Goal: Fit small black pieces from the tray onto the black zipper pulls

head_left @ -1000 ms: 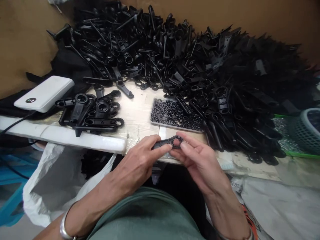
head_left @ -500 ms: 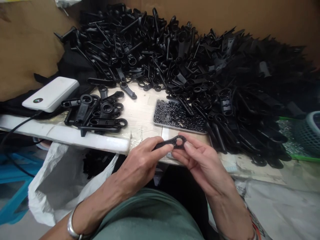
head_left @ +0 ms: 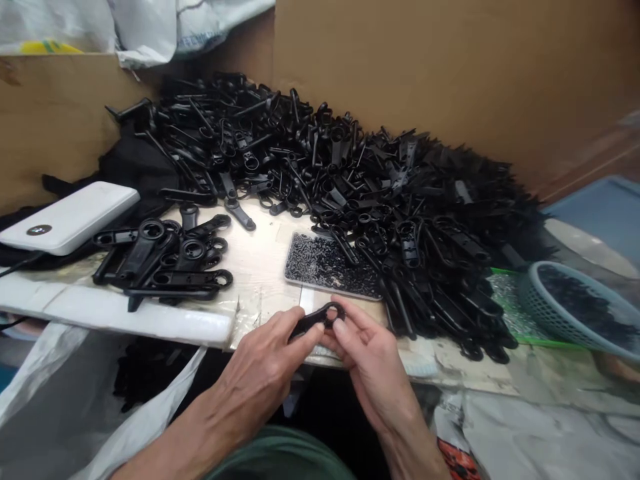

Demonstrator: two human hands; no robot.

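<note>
A black plastic lever with a ring-shaped end (head_left: 330, 313) is held just above the table's front edge. My left hand (head_left: 270, 360) is closed around its narrow end, the thumb lying along it toward the ring. At the ring, my right hand (head_left: 367, 350) pinches the rim between thumb and fingers. Whether a small piece is also in my right fingertips cannot be made out. Just beyond my hands lies a shallow clear tray (head_left: 330, 265) full of tiny black pieces. More such levers form a large pile (head_left: 320, 153) behind it.
A smaller group of levers (head_left: 170, 257) lies at left, near a white power bank (head_left: 70, 217) with a cable. On the right, a blue-grey basket (head_left: 540, 293) of dark pieces stands by a green tray (head_left: 555, 337). A white bag (head_left: 55, 373) hangs open below the table.
The camera view has tilted up and turned right, showing more of the basket and back wall. Both hands keep hold of the lever in nearly the same grip.
</note>
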